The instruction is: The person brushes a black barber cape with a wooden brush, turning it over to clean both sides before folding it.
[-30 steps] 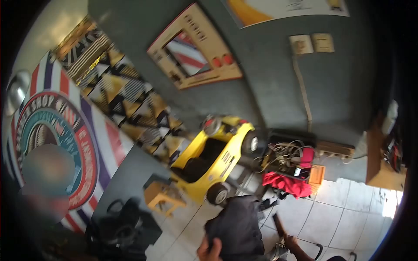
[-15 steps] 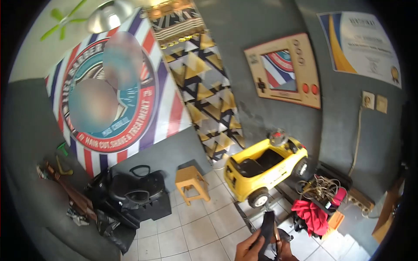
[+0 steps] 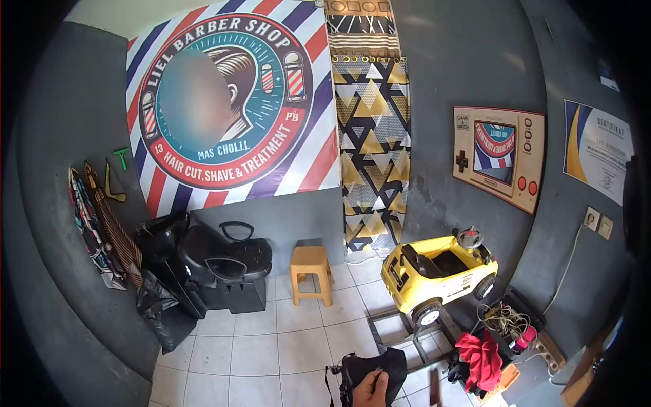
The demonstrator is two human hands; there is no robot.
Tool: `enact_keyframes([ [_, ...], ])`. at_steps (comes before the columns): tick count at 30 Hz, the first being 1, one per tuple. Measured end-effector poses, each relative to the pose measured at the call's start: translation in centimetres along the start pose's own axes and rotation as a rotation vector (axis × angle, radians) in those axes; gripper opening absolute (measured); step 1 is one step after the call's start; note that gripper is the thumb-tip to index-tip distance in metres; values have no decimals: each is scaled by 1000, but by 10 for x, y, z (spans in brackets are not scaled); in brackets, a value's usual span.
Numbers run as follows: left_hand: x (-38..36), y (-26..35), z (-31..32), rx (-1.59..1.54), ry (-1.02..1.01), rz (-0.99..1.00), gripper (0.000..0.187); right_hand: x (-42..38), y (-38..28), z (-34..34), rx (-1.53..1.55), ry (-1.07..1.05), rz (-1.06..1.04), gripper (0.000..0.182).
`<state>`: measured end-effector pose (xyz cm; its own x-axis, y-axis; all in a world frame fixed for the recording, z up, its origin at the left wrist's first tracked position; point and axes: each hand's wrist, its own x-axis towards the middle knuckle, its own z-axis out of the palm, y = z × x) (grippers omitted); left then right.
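At the bottom edge of the view, my left hand [image 3: 371, 391] grips a black fabric item [image 3: 369, 366] with a thin strap hanging at its left side. It is held above the white tiled floor [image 3: 258, 353]. Just to its right a narrow dark brown strip [image 3: 434, 385] pokes up from the bottom edge; I cannot tell what it is. My right hand is out of the picture.
A black wash chair [image 3: 224, 261] stands by the left wall, with an orange plastic stool [image 3: 311, 270] beside it. A yellow toy car [image 3: 441, 270] sits on a metal stand at the right. A red cloth [image 3: 483, 358] and tangled cables [image 3: 503, 319] lie below it. A barber shop banner [image 3: 230, 102] covers the back wall.
The view has swung up and levelled, so the banner, chair and stool now sit in the middle. The black fabric has dropped to the bottom edge, and my right hand has left the picture.
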<state>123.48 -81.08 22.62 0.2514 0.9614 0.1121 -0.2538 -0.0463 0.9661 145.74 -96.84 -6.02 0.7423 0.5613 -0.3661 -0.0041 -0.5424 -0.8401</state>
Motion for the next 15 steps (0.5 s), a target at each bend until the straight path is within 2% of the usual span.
enact_keyframes([
  [1,-2,-8,-1,-17,24,-34,29,-5,-29,3,141,36,-66,36],
  [2,-8,-7,5,-56,113,12,26,-44,-103,-3,446,-3,-134,41],
  [3,-12,-5,3,-64,107,-8,26,-60,-139,0,407,50,-336,49],
  [4,-14,-3,1,-4,15,-7,25,-91,-188,-7,612,-77,-332,55],
  [5,-16,1,1,58,-77,-6,24,-102,-209,-11,619,-157,-289,58],
  [7,-24,47,9,133,-150,54,21,-107,-214,2,285,27,-785,54],
  [9,-21,46,12,-101,-129,8,18,-115,-221,24,188,73,-1096,44],
  [10,-20,53,9,-149,-125,-2,17,-98,-183,41,196,3,-994,32],
  [11,-15,75,3,-195,-118,-11,17,-88,-155,49,211,14,-988,32],
  [12,-10,81,-11,-130,-151,-32,16,-80,-129,55,-147,-162,-956,23],
  [13,-8,96,-14,-218,-152,-41,18,-69,-99,62,-501,-342,-904,19],
  [15,-7,112,-25,-279,-158,-82,22,-51,-32,75,-748,-548,-713,28],
])
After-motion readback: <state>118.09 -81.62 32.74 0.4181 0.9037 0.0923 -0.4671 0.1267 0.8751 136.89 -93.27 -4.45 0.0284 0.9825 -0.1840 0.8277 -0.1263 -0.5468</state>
